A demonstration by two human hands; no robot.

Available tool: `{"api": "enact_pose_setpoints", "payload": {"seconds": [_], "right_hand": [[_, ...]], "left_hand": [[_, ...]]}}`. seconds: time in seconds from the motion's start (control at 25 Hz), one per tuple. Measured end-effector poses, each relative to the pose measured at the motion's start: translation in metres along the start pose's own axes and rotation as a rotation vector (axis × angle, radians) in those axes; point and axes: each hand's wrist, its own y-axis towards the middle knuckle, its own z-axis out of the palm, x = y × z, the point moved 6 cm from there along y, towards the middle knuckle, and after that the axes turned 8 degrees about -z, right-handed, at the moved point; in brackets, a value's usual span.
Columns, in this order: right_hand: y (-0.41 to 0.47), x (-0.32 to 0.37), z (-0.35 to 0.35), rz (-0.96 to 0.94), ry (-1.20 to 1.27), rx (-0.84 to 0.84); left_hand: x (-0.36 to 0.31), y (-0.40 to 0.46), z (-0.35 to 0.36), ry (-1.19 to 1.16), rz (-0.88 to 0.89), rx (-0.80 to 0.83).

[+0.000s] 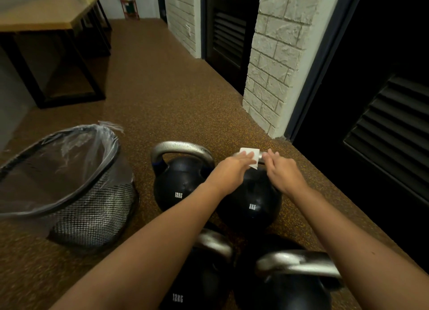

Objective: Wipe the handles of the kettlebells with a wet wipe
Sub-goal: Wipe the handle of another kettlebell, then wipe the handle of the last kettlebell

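— Where's the small white square wet wipe (250,156)?

— Draped flat over the top of the dull silver metal handle (260,157) of the round black kettlebell marked 8KG (253,201). It looks thin and smooth, one corner hanging down toward the ball.

— Which way does that handle run?

— Its long axis lies left to right across the view, arching above the ball. Most of it is hidden under the hands and the wipe.

— And the hands?

— The left hand (233,170) lies palm down, fingers straight and close together, pressing on the wipe's left part. The right hand (284,172) reaches the handle just right of the wipe, fingers bent down over the bar; it's a bit blurred, so I can't say whether they actually clasp it.

— What's around it?

— Touching its left side stands a larger glossy black kettlebell marked 12KG (178,186), its thick silvery loop handle (182,150) also running left to right. Nearer the camera are two more black kettlebells: another 12KG one (197,284) under the left forearm and one with a broad bright handle (290,284) beside it. To the left sits a black wire-mesh wastebasket (92,212) lined with crinkled clear plastic. The floor is brown speckled rubber (162,96). On the right are a rough whitish brick pillar (276,61) and dark louvred doors (390,124); far left, a pale wooden table on a black frame (46,17).
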Motion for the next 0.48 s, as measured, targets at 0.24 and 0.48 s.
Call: {"api": "enact_pose_setpoints", "payload": {"seconds": [0.24,0.48], "right_hand": [[0.005,0.015,-0.012,-0.05,0.116,-0.125],[0.035,0.039,0.005,-0.03,0.487,-0.079]], "left_hand": [[0.019,0.005,-0.043,-0.31,-0.171,-0.161],[0.037,0.001,-0.082,-0.502,-0.341,-0.171]]}}
